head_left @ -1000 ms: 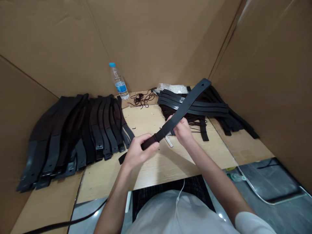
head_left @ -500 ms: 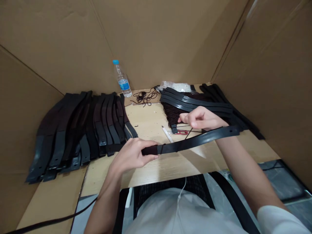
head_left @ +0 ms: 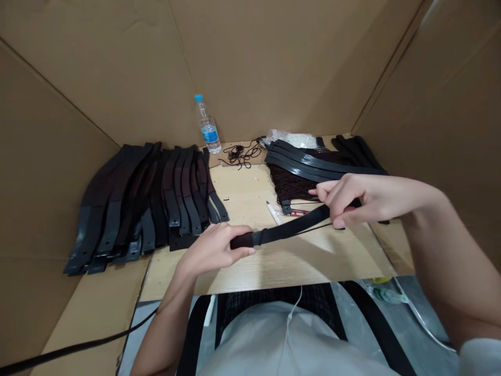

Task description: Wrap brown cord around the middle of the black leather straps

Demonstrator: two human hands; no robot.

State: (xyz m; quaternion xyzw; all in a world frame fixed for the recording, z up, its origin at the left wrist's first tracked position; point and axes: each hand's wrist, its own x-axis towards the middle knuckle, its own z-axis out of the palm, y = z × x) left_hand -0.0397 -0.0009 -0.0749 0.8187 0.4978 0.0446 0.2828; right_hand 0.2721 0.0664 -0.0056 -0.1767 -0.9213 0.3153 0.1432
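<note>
My left hand [head_left: 215, 248] is closed round the brown-wrapped middle of a curved black strip [head_left: 291, 225], held level above the table's front part. Just right of that grip, a thin dark cord [head_left: 313, 228] circles the strip and runs along its lower side. My right hand [head_left: 362, 198] pinches the cord's far part between thumb and fingers, over the strip's right end, which it mostly hides. Behind the right hand lies a thick hank of dark brown cord [head_left: 289, 183] with several black strips [head_left: 313, 164] on top.
Rows of black strips [head_left: 125, 198] cover the table's left side. At the back stand a water bottle [head_left: 209, 133], a loose cord tangle [head_left: 242, 155] and clear plastic wrapping [head_left: 291, 138]. A white pen [head_left: 273, 213] and red tool [head_left: 299, 212] lie beyond the held strip. Cardboard walls [head_left: 274, 62] enclose the table.
My right hand has moved right and towards me, drawing the cord along the strip; it now covers the strip's right end. My left hand keeps its grip. The view has shifted slightly.
</note>
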